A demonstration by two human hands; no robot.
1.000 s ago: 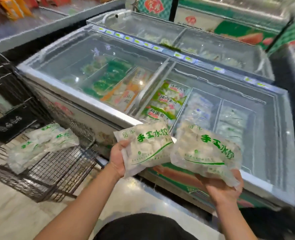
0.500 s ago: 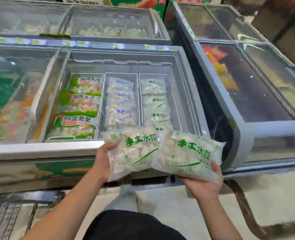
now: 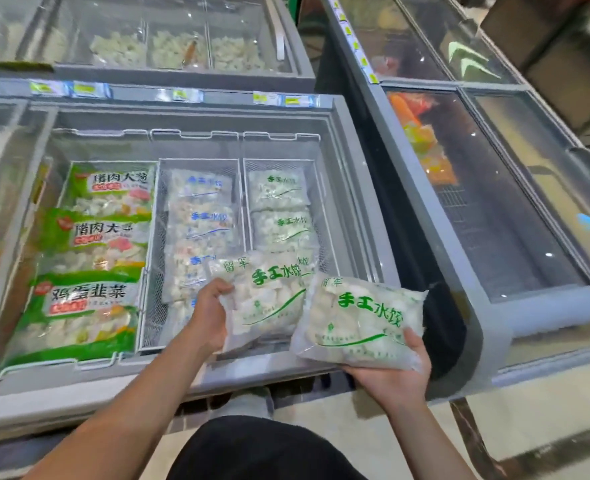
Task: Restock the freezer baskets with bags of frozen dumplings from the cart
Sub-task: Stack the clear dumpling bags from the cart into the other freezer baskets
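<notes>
Holding one clear dumpling bag over the freezer's front edge, the left hand pinches its side; white dumplings show through under green lettering. Right hand cups a matching bag from below, fingers curled round it, near the front right corner.

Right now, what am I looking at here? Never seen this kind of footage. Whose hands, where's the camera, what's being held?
No machine here: a person wears one camera on the head, looking forward and down at their own arms. The left hand grips one clear bag with green print; the right hand holds a second bag of the same kind from beneath. Both hover over the near edge of an open chest freezer. Inside are three wire baskets: green-packaged bags left, blue-print bags in the middle, and matching green-print bags in the right basket.
</notes>
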